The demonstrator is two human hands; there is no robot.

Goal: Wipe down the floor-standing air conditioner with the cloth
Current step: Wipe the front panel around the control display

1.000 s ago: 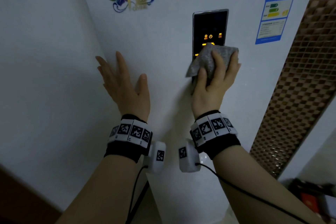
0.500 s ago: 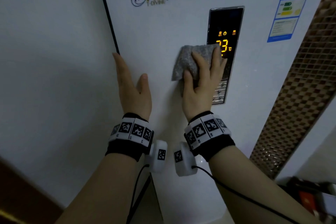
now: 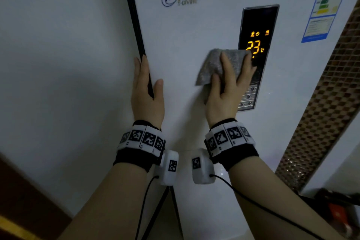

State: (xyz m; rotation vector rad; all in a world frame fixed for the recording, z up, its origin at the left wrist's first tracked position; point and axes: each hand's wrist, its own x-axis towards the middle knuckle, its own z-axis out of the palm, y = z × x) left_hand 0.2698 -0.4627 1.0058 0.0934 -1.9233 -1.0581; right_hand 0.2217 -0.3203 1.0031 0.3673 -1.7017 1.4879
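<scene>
Pressed the fuzzy grey cloth (image 3: pixel 213 65) flat on the smooth white air conditioner (image 3: pixel 185 31) with the right hand (image 3: pixel 228 93), fingers spread straight, not curled. Hid a bit of the shiny black screen (image 3: pixel 258 23) with it. Laid the left hand (image 3: pixel 146 97) flat, fingers straight, along the thin dark side edge.

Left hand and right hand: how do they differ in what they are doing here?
The right hand presses a grey cloth flat on the air conditioner front, overlapping the display panel; the left hand holds nothing. The left hand straddles the unit's left edge, thumb on the front; the right hand lies wholly on the front. Both have straight fingers pointing up and wear marker wristbands.
</scene>
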